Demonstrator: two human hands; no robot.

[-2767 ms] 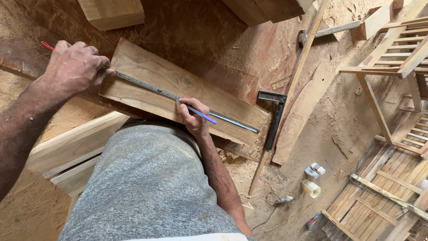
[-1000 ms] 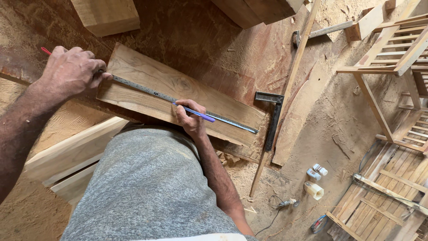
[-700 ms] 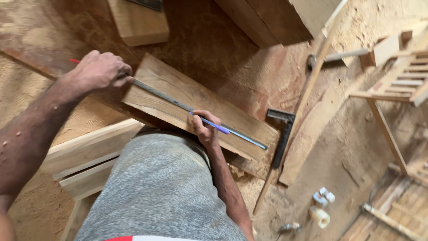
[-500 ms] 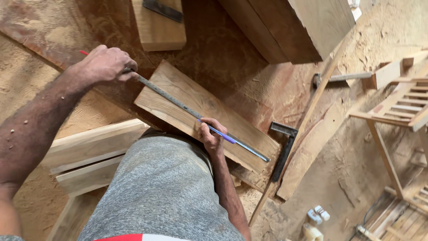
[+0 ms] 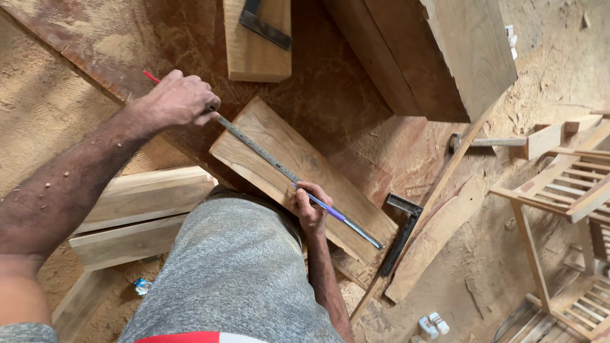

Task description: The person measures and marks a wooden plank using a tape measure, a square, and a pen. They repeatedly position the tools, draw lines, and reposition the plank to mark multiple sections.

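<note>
A light wooden plank lies slanted on a sawdust-covered surface. Along it runs a long metal ruler. My left hand presses down on the ruler's upper left end, and a red pencil tip sticks out behind its fingers. My right hand rests on the plank's near edge and holds a purple pen against the ruler. My knee in grey cloth hides the plank's near side.
A black try square lies past the plank's right end. A wood block with another square on it and heavy timbers lie beyond. A hammer, slatted frames, small bottles are right; stacked boards left.
My head view has swung, so the plank now sits further right and lower and more of the timbers beyond it shows. Both hands keep their hold on ruler and pen.
</note>
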